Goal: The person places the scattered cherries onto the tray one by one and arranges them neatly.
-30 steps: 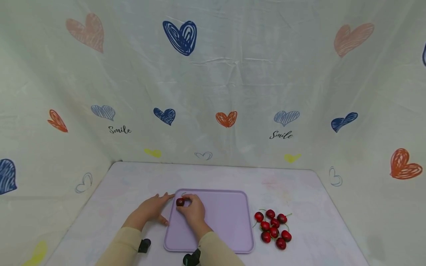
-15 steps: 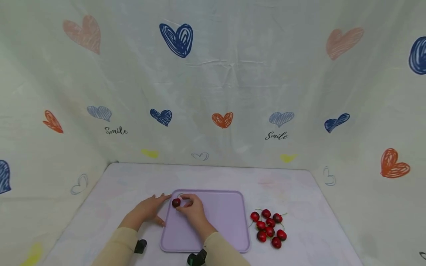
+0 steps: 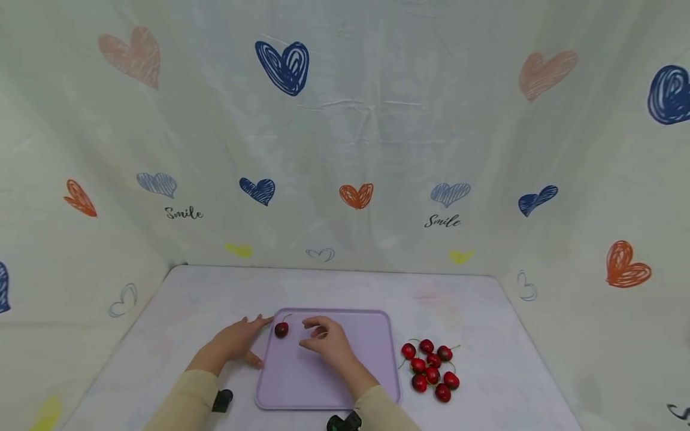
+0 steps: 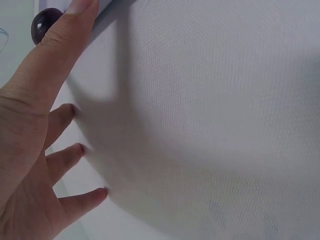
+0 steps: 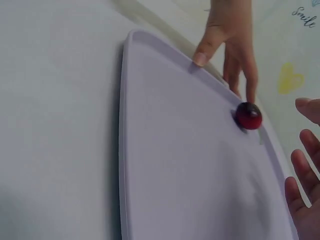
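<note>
A single dark red cherry with its stem lies in the far left corner of the lilac tray. My left hand is spread along the tray's left edge, thumb and a fingertip touching the rim; its other fingertips rest on the table in the left wrist view. My right hand hovers over the tray just right of the cherry, thumb and fingers apart with nothing between them. In the right wrist view the cherry sits inside the rim, near the left hand's fingers.
To the right of the tray, several red cherries with green stems lie in a cluster on the white table. A pale curtain printed with hearts hangs behind and at both sides.
My right hand has let go of the cherry and drawn back to the right, leaving it in the tray's corner. My left hand stays at the tray's edge. The head view has shifted slightly.
</note>
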### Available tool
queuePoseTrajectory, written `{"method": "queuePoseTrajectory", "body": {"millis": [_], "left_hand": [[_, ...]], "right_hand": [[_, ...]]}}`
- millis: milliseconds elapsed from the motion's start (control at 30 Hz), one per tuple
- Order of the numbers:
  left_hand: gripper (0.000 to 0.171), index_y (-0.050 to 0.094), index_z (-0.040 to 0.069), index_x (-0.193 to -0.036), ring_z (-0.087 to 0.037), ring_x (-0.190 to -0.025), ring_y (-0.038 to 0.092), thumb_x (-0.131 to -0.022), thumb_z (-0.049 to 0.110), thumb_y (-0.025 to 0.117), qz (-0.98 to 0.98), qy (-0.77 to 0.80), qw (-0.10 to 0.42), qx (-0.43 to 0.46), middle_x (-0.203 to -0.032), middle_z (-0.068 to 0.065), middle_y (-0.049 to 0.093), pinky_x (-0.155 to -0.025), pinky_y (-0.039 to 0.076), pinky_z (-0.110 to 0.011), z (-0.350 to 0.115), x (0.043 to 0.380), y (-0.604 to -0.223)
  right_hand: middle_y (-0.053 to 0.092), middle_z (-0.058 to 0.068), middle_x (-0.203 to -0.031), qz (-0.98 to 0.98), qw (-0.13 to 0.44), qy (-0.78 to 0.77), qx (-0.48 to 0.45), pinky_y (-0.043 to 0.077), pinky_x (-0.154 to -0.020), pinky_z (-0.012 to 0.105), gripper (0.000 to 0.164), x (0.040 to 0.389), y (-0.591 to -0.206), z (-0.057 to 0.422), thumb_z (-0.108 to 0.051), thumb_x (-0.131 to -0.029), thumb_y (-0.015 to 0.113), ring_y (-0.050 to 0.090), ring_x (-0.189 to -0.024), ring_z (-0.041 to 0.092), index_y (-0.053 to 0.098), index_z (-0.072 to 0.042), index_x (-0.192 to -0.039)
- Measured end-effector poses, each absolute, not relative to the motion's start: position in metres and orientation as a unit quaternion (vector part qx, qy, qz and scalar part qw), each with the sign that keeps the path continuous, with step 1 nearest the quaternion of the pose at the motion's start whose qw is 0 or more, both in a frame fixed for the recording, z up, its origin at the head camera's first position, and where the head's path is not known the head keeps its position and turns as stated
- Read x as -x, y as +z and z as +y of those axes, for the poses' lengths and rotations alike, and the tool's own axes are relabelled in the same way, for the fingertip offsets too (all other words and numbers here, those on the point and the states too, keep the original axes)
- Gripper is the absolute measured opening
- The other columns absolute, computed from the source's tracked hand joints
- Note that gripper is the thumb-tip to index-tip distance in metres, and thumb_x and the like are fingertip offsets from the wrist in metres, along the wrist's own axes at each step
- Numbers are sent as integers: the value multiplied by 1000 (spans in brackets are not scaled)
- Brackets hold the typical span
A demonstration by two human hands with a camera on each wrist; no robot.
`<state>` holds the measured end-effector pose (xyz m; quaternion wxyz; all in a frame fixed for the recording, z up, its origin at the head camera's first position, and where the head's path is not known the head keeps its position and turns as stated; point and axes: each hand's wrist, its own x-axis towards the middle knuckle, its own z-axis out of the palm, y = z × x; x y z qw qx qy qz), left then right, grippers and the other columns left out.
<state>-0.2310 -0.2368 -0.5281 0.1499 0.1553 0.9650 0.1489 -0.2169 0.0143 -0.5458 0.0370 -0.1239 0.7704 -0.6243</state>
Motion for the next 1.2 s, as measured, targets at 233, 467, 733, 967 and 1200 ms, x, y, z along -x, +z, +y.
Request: {"method": "queuePoseTrajectory", "body": {"millis": [233, 467, 733, 967, 1200], "left_hand": [[101, 46, 9, -144, -58, -130, 33, -58, 37, 92, 962, 156, 152, -164, -145, -29, 41, -98, 34, -70, -238, 229, -528], [101, 45, 8, -144, -58, -130, 32, -58, 37, 92, 960, 161, 154, -170, -145, -29, 41, -98, 33, -71, -238, 229, -527], [99, 46, 6, -143, -59, -130, 31, -59, 33, 92, 960, 163, 156, -168, -144, -31, 40, -97, 32, -72, -237, 228, -526], [100, 45, 6, -143, -61, -129, 30, -59, 32, 92, 960, 162, 158, -165, -144, -33, 40, -98, 31, -72, -235, 229, -525], [99, 46, 6, -143, -61, -129, 30, -59, 31, 92, 959, 163, 161, -164, -144, -33, 39, -99, 31, -71, -234, 228, -524]], "right_hand": [[69, 7, -104, 775, 34, -619, 125, 48, -74, 26, 38, 208, -539, 43, -3, -75, 81, 60, -88, 25, 70, -2, -111], [69, 12, -105, 771, 28, -626, 111, 51, -75, 24, 40, 193, -527, 79, -2, -77, 80, 61, -88, 25, 68, 2, -114], [68, 16, -106, 780, 27, -618, 89, 52, -77, 25, 41, 178, -520, 124, -5, -78, 80, 62, -89, 25, 67, 2, -116], [67, 17, -107, 813, 37, -579, 55, 52, -77, 24, 41, 172, -520, 163, -6, -79, 80, 60, -91, 22, 66, 0, -118], [67, 17, -106, 824, 42, -562, 55, 51, -75, 23, 42, 168, -524, 193, -6, -79, 80, 59, -87, 21, 66, 0, -118]]}}
